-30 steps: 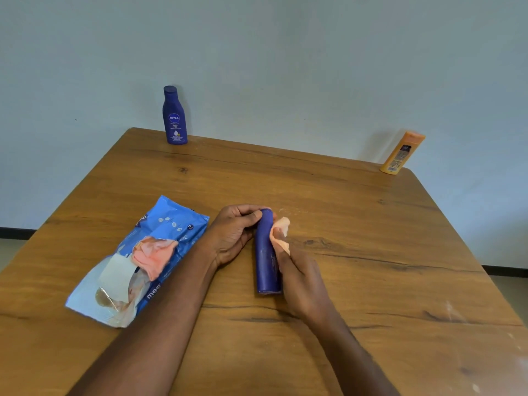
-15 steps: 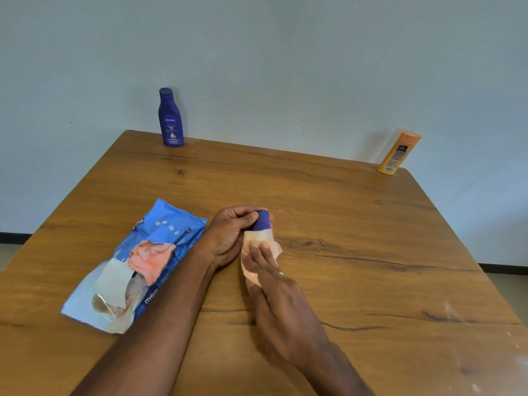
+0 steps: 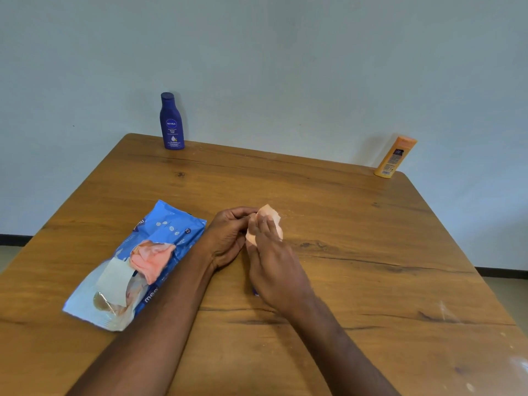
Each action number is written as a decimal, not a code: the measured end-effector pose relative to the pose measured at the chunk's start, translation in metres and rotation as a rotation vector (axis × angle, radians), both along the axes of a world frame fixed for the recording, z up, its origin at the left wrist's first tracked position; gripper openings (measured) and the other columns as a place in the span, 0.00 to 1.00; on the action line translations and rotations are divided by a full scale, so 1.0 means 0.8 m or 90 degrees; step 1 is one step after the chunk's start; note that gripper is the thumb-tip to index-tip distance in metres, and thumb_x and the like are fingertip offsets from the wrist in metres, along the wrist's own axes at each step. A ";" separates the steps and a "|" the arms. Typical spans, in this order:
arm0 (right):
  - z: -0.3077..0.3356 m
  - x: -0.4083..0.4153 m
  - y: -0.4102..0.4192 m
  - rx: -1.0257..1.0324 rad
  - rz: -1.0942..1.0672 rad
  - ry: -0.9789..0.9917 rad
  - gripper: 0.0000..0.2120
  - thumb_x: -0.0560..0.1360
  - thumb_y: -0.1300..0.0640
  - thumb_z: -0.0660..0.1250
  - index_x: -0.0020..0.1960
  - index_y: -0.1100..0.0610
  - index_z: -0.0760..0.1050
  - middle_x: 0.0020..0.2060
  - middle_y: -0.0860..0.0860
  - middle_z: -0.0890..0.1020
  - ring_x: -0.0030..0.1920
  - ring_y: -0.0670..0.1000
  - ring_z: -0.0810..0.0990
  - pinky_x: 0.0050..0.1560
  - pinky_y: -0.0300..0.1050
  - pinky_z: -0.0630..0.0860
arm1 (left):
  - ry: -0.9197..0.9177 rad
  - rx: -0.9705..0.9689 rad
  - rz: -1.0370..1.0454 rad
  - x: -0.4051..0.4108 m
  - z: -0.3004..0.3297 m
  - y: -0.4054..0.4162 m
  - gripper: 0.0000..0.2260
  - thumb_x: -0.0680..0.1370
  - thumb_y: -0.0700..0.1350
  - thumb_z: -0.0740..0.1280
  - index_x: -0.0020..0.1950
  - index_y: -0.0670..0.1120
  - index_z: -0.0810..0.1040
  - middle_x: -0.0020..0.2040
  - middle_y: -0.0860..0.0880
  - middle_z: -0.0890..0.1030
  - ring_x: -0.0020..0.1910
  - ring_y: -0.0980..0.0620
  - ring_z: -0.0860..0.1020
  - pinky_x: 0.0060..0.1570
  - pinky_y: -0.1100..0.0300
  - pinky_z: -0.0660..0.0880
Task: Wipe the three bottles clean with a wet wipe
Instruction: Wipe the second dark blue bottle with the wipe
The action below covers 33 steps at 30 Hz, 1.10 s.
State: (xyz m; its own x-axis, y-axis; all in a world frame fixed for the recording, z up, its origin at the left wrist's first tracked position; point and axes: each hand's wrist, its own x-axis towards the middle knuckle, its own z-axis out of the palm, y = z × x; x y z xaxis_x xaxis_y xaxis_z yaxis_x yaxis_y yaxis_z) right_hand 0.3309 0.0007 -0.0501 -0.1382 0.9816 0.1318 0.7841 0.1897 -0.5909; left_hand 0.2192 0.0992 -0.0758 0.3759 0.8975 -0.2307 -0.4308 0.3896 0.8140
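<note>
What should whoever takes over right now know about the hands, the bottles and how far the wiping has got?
Left hand: curled round the top end of the dark blue bottle lying on the wooden table; only a sliver of it shows under the right palm.
Right hand: presses the peach wet wipe over that bottle.
Nivea bottle stands upright at the far left edge, orange bottle at the far right corner; neither is touched.
Wipes pack lies open left of the hands, another wipe sticking out.
Done: the first bottle is being wiped. Left: finish it, then the other two.
</note>
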 end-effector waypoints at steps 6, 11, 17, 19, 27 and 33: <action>-0.028 -0.006 -0.046 0.054 0.056 -0.084 0.30 0.80 0.49 0.45 0.79 0.59 0.62 0.80 0.52 0.58 0.81 0.46 0.45 0.80 0.48 0.52 | 0.065 0.031 -0.026 0.005 -0.005 0.001 0.09 0.81 0.34 0.63 0.56 0.33 0.81 0.57 0.32 0.82 0.54 0.39 0.82 0.60 0.44 0.78; -0.029 -0.001 -0.046 0.034 0.068 -0.040 0.30 0.80 0.50 0.46 0.80 0.58 0.61 0.81 0.51 0.58 0.81 0.45 0.45 0.80 0.50 0.53 | 0.111 0.071 -0.012 0.006 -0.004 -0.001 0.09 0.79 0.34 0.67 0.58 0.32 0.80 0.56 0.34 0.83 0.53 0.41 0.83 0.56 0.46 0.80; -0.026 0.036 -0.077 -0.013 0.169 0.076 0.24 0.83 0.55 0.54 0.78 0.56 0.65 0.79 0.48 0.61 0.80 0.42 0.51 0.79 0.40 0.52 | 0.021 0.015 0.018 -0.001 -0.005 0.005 0.10 0.79 0.33 0.66 0.60 0.31 0.77 0.53 0.35 0.84 0.49 0.43 0.84 0.50 0.55 0.83; -0.019 0.046 -0.085 -0.059 0.109 0.223 0.21 0.83 0.57 0.58 0.76 0.53 0.68 0.76 0.42 0.68 0.78 0.40 0.59 0.77 0.38 0.57 | 0.024 0.013 0.015 -0.001 -0.004 0.005 0.13 0.76 0.33 0.69 0.60 0.33 0.78 0.54 0.34 0.84 0.51 0.42 0.85 0.53 0.53 0.83; 0.016 0.086 -0.068 -0.069 -0.409 0.727 0.16 0.85 0.51 0.57 0.57 0.57 0.82 0.48 0.53 0.87 0.52 0.52 0.84 0.57 0.53 0.76 | 0.087 0.046 0.002 0.000 -0.007 0.005 0.13 0.76 0.37 0.72 0.58 0.33 0.81 0.55 0.35 0.84 0.53 0.43 0.84 0.55 0.50 0.82; -0.014 0.053 -0.072 -0.034 -0.267 0.415 0.12 0.84 0.54 0.60 0.62 0.46 0.80 0.47 0.40 0.83 0.47 0.37 0.78 0.46 0.32 0.73 | 0.174 0.105 0.020 0.006 -0.007 0.004 0.07 0.76 0.37 0.73 0.54 0.41 0.84 0.48 0.40 0.87 0.46 0.49 0.84 0.45 0.54 0.81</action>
